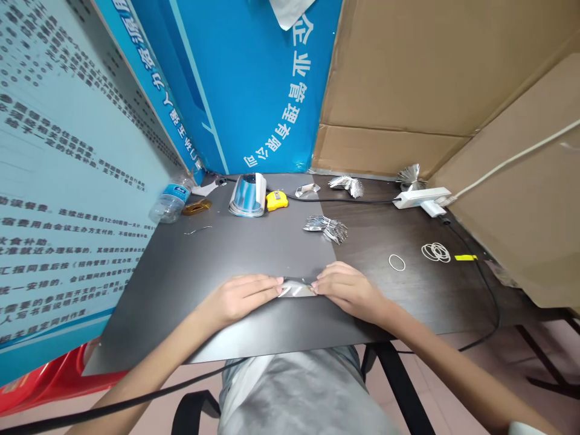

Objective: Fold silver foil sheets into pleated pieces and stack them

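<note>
A short silvery foil strip (296, 288) lies across the grey mat near the front of the table. My left hand (242, 296) pinches its left end with the fingertips. At the opposite end, the fingers of my right hand (347, 290) close on the strip. Both thumbs are mostly hidden. Just beyond my hands sits a bundle of folded silver strips (325, 228), gathered tight at its middle. Further back stand a roll of shiny silver foil (248, 196) and a yellow tape measure (277, 200).
More silver bundles (347, 185) lie along the back beside a white power strip (422, 197) with cables. White rubber bands (435, 252) rest at the right. A plastic bottle (172, 200) and brown tape roll (197, 207) stand back left. Blue and cardboard panels (389, 78) enclose the table.
</note>
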Demonstrator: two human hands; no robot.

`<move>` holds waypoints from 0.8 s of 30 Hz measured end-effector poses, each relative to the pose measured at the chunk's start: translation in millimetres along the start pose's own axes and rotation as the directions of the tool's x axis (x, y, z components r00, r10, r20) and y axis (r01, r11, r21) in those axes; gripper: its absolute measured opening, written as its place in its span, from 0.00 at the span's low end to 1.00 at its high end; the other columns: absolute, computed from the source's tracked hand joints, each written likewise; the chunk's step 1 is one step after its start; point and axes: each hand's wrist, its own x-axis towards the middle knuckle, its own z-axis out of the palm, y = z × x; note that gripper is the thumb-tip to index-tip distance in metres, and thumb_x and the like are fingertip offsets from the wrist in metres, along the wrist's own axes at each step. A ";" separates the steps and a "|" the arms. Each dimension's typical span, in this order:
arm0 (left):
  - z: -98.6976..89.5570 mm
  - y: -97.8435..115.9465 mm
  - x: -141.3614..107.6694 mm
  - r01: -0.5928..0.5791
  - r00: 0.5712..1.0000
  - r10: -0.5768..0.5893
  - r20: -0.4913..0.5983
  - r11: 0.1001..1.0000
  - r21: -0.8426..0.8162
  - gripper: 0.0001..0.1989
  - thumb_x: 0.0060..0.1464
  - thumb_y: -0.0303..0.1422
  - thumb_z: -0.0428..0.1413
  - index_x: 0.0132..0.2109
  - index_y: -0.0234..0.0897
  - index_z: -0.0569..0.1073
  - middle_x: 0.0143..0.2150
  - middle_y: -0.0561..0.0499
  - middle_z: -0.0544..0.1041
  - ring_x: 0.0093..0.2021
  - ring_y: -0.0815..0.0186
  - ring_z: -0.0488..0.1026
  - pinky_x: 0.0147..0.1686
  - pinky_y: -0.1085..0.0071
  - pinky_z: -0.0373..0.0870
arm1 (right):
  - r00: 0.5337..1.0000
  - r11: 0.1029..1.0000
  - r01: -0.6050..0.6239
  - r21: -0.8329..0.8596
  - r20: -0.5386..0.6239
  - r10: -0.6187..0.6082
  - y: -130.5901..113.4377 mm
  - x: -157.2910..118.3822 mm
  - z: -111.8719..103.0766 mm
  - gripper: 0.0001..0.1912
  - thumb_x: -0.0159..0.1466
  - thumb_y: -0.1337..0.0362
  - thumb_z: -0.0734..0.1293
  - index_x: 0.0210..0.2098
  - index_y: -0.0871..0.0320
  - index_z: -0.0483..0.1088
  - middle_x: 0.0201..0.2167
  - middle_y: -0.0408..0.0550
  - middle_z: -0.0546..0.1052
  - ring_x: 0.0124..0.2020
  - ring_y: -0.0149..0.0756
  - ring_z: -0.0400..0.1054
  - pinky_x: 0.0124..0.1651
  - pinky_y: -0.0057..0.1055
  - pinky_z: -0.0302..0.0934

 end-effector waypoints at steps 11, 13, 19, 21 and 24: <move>2.6 -0.5 -1.5 0.071 0.984 -0.058 0.171 0.995 -0.070 0.16 0.69 0.22 0.50 0.59 0.34 0.74 0.52 0.43 0.83 0.54 0.60 0.78 0.54 0.64 0.77 | 0.974 0.993 -0.113 -0.028 0.194 0.117 -5.3 -0.7 3.6 0.11 0.73 0.68 0.64 0.52 0.52 0.75 0.48 0.45 0.82 0.53 0.39 0.74 0.57 0.41 0.67; 2.7 0.0 -2.7 0.057 0.981 -0.053 0.185 0.998 -0.015 0.15 0.70 0.23 0.50 0.58 0.34 0.74 0.54 0.42 0.82 0.53 0.60 0.79 0.52 0.63 0.78 | 0.965 0.986 -0.164 -0.028 0.205 0.166 -7.4 -1.1 4.9 0.11 0.74 0.67 0.63 0.51 0.53 0.75 0.48 0.47 0.81 0.52 0.38 0.74 0.57 0.41 0.67; 1.0 5.0 -1.2 -0.053 0.977 0.015 0.211 0.983 0.175 0.13 0.69 0.23 0.51 0.57 0.32 0.73 0.51 0.40 0.82 0.47 0.58 0.79 0.45 0.62 0.80 | 0.958 0.983 -0.177 -0.054 0.220 0.185 -13.7 0.5 5.6 0.10 0.74 0.66 0.62 0.49 0.54 0.74 0.47 0.48 0.80 0.50 0.39 0.72 0.56 0.41 0.66; -1.0 7.8 2.0 -0.073 0.972 0.027 0.233 0.980 0.188 0.15 0.69 0.22 0.50 0.59 0.32 0.72 0.48 0.41 0.82 0.48 0.59 0.79 0.47 0.63 0.79 | 0.956 0.980 -0.183 -0.077 0.219 0.195 -15.8 1.5 5.6 0.10 0.74 0.66 0.62 0.49 0.55 0.74 0.47 0.48 0.80 0.50 0.39 0.72 0.55 0.41 0.66; -3.4 11.1 6.0 -0.081 0.965 0.020 0.262 0.971 0.225 0.20 0.68 0.19 0.50 0.63 0.31 0.69 0.47 0.42 0.82 0.48 0.59 0.79 0.48 0.61 0.79 | 0.951 0.974 -0.193 -0.121 0.223 0.216 -18.3 3.4 6.3 0.10 0.75 0.65 0.61 0.47 0.56 0.74 0.46 0.49 0.80 0.49 0.40 0.72 0.54 0.42 0.66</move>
